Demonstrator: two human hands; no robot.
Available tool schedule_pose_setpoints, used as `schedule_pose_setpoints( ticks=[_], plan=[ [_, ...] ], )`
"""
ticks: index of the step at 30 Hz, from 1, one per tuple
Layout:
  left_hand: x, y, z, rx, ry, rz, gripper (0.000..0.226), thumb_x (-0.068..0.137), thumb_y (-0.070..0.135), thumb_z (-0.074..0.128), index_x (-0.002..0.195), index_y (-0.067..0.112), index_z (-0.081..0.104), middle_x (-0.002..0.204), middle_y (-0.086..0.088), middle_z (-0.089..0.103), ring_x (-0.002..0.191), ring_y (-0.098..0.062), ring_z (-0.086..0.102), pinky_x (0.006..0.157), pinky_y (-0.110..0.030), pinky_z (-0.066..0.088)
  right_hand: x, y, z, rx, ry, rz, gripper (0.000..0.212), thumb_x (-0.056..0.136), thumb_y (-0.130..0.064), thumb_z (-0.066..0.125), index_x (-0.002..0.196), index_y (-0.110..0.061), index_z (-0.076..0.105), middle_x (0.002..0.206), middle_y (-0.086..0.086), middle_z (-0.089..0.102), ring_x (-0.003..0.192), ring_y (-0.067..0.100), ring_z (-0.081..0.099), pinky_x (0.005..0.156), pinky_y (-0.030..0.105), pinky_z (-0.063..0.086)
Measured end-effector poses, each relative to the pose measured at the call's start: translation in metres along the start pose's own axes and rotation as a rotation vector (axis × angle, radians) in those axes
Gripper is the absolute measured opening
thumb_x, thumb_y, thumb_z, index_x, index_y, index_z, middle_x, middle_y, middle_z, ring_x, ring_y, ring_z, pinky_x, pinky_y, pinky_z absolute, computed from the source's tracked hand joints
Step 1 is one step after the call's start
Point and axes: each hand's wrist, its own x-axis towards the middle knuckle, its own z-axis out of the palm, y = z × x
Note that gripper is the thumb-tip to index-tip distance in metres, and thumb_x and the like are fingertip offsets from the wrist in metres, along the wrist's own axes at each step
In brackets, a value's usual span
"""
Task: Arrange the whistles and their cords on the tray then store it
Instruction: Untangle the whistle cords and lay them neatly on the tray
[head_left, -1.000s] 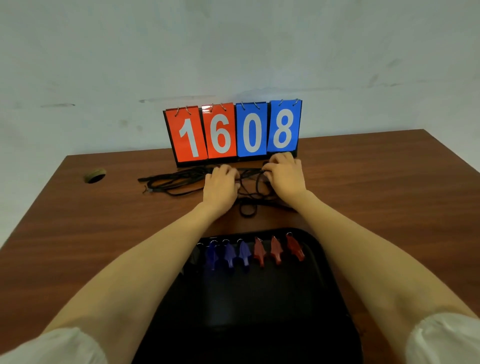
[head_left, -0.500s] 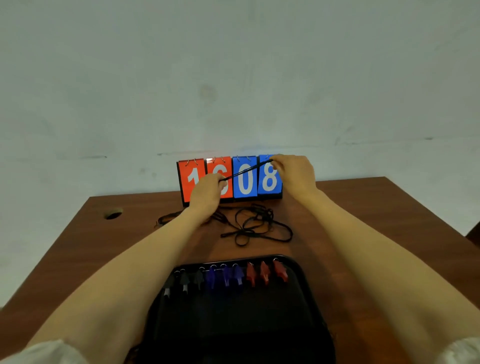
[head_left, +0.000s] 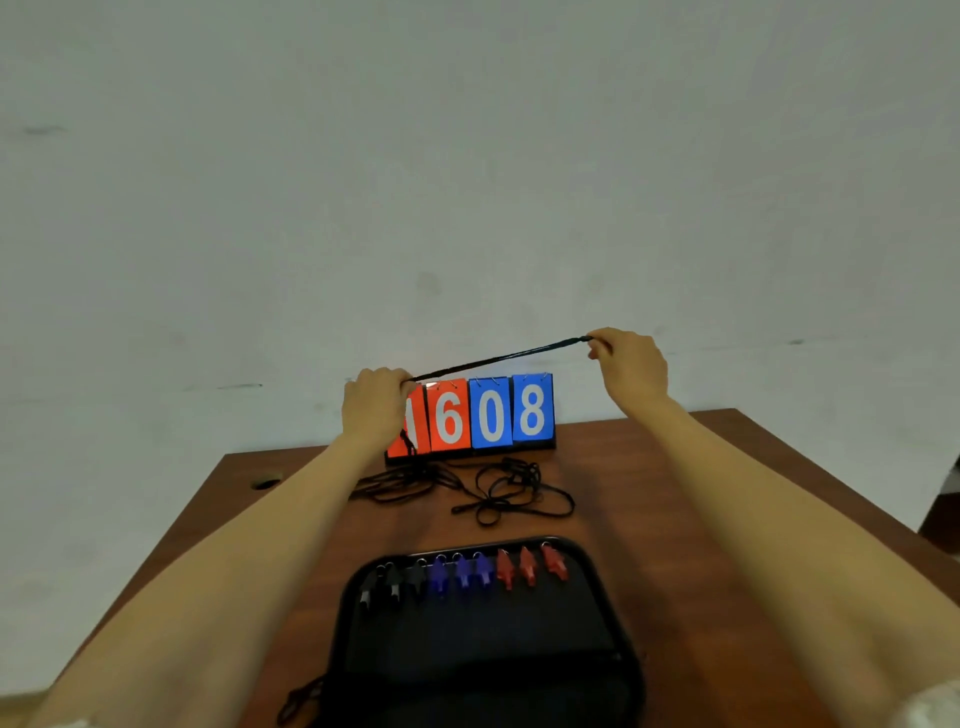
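Pinching 1 thin black cord taut between my left hand and right hand; below them loose cords tangle on the wooden worktop, 9 pointed whistles lining the dark tray.

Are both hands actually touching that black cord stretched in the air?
Touching. The head view shows the left hand pinching one end of the cord and the right hand pinching the other.

Both bare arms stretch forward; left grip and higher right grip pinch opposite ends of a thin black cord.
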Motion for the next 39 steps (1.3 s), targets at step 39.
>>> schedule_pose_setpoints(
  ticks=[39],
  plan=[
    [-0.26,-0.088,0.059,-0.124,-0.446,-0.253,0.012,0.095,0.022,0.054,0.094,0.018,0.065,0.09,-0.002,0.067,0.066,-0.017,0.058,0.063,-0.031,0.047,-0.244,0.088,0.033,-0.151,-0.65,0.43,0.015,0.088,-0.011,0.054,0.081,-0.011,0.068,0.091,0.013,0.07,0.086,0.032,0.066,0.071,0.037,0.054]
  ],
)
